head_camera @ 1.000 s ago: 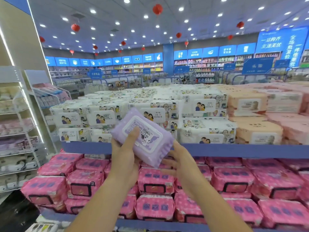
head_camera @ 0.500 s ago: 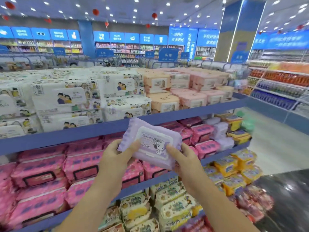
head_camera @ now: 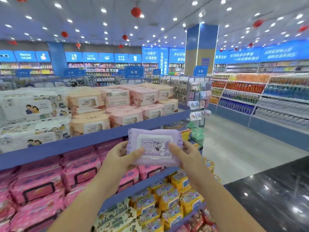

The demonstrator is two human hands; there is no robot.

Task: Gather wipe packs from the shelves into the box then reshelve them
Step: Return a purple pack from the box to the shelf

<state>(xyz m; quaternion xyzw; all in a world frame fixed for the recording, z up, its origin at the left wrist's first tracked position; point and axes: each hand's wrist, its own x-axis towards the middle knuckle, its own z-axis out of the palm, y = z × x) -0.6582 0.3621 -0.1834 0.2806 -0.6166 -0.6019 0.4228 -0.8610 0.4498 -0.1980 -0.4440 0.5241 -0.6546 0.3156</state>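
At the left, white packs [head_camera: 33, 111] are stacked on the top shelf [head_camera: 83, 142] and pink packs [head_camera: 41, 185] are crowded below it, so a free slot is hard to judge there. The left hand [head_camera: 117, 158] is closed on the left end of the purple pack [head_camera: 153, 148], with the thumb laid over its face and the fingers hidden behind. The pack is held level in the air before the shelf edge, touching no shelf. The right hand [head_camera: 187, 156] is closed on the right end likewise. The film looks soft and slick (a guess from its sheen), so the pack could slip if one grip is eased before the other is firmed. Lower right, the yellow packs [head_camera: 177, 196] could be knocked by a dropped pack, or it could land on the floor [head_camera: 242, 153]. No box is seen.
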